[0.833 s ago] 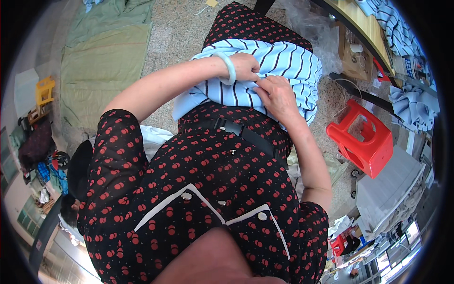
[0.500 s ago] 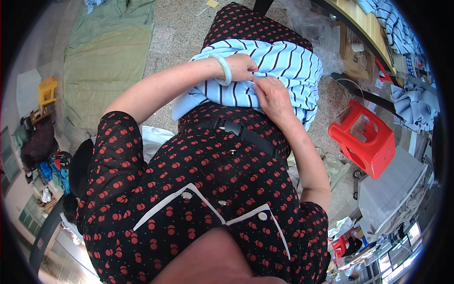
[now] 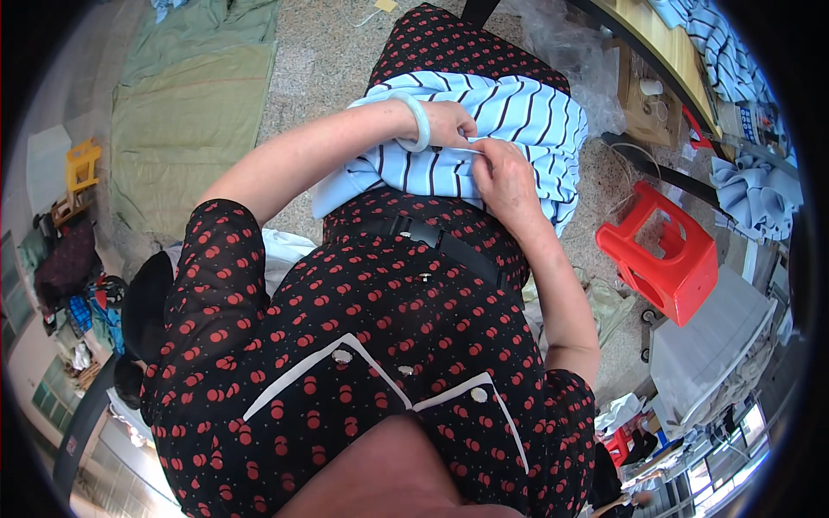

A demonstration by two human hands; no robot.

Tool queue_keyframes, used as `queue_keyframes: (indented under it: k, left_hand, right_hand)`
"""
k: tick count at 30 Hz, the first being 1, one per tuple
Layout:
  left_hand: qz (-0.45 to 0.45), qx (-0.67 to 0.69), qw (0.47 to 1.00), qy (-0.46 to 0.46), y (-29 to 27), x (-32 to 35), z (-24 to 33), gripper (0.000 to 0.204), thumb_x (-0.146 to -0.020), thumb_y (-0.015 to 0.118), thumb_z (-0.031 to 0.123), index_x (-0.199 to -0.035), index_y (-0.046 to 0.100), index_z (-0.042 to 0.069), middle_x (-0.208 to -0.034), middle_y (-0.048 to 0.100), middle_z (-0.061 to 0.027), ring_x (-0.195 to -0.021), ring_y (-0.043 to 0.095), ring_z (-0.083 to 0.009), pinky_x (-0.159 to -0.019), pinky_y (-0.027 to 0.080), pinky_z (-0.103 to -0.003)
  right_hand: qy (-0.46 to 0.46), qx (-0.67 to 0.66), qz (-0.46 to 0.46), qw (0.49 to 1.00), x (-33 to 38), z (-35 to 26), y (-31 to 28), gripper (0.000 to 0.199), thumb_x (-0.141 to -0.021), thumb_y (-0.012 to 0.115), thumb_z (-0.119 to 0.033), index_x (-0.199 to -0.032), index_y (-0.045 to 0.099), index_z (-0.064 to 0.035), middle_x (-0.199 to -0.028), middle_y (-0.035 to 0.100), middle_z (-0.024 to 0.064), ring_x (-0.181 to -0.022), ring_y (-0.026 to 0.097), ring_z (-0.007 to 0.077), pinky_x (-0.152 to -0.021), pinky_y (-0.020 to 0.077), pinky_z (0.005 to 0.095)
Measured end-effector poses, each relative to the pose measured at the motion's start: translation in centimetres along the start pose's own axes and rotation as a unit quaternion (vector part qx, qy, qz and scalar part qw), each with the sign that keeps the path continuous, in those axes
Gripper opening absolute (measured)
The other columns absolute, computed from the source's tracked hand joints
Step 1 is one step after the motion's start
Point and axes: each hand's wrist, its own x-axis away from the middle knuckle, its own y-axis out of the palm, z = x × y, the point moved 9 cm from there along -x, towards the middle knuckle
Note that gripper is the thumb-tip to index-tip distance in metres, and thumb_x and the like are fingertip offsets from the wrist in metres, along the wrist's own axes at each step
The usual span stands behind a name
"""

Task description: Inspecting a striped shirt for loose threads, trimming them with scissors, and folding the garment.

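Note:
Light blue fabric with dark and white stripes lies bunched across my lap. My left hand, with a pale green bangle at its wrist, has its fingers curled down onto the cloth. Close beside it, my right hand pinches a fold of the same cloth between thumb and fingers. The fingertips of both hands nearly meet over this fold. Whether anything small sits between them is hidden.
To my right a red plastic stool stands near a grey bin. A wooden-topped table with more striped cloth is at the far right. Clear plastic wrap lies beyond my knees, and a green sheet covers floor at left.
My left hand has shifted slightly right, and its fingers are more bent. My right-hand fingers have lifted a little and now pinch a raised fold of cloth.

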Motion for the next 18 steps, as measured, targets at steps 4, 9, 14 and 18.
queue_keyframes:
  k: [4, 9, 14, 18]
  left_hand:
    - [0.081, 0.001, 0.996, 0.035, -1.2, 0.7, 0.6, 0.025, -0.073, 0.056, 0.025, -0.087, 0.062, 0.005, -0.078, 0.061, -0.0139, -0.072, 0.058, -0.0221, -0.067, 0.043, -0.031]
    - [0.131, 0.014, 0.991, 0.025, -1.9, 1.3, 0.8, 0.026, -0.071, 0.054, 0.026, -0.08, 0.063, 0.003, -0.073, 0.06, -0.0155, -0.069, 0.057, -0.0224, -0.064, 0.042, -0.032]
    - [0.142, 0.07, 0.987, -0.005, -2.1, 1.6, 0.0, 0.027, -0.071, 0.053, 0.026, -0.077, 0.062, 0.001, -0.067, 0.058, -0.0146, -0.06, 0.052, -0.0194, -0.059, 0.041, -0.031]
    - [0.154, 0.153, 0.976, -0.006, -2.1, 1.8, -0.3, 0.027, -0.071, 0.053, 0.026, -0.077, 0.062, 0.001, -0.064, 0.057, -0.0133, -0.057, 0.05, -0.0175, -0.056, 0.04, -0.031]
  right_hand:
    - [-0.006, -0.009, 0.01, 1.0, -0.1, -0.2, 0.1, 0.01, -0.072, 0.051, -0.002, -0.081, 0.055, 0.0012, -0.076, 0.056, 0.0162, -0.076, 0.054, 0.0316, -0.069, 0.0424, 0.0375]
    - [0.04, 0.0, 0.014, 0.999, -0.5, 0.7, 0.2, 0.012, -0.071, 0.053, -0.004, -0.081, 0.054, 0.0011, -0.075, 0.057, 0.015, -0.073, 0.055, 0.0304, -0.066, 0.0437, 0.0365]
    - [0.045, -0.016, 0.046, 0.998, -0.6, 0.3, -0.4, 0.014, -0.07, 0.055, -0.005, -0.083, 0.055, 0.0005, -0.077, 0.058, 0.0142, -0.073, 0.056, 0.0298, -0.065, 0.044, 0.0363]
    - [0.002, 0.048, 0.094, 0.994, -0.5, -0.8, -1.3, 0.017, -0.071, 0.057, -0.003, -0.087, 0.057, -0.0004, -0.078, 0.058, 0.0144, -0.075, 0.055, 0.0299, -0.067, 0.043, 0.0367]
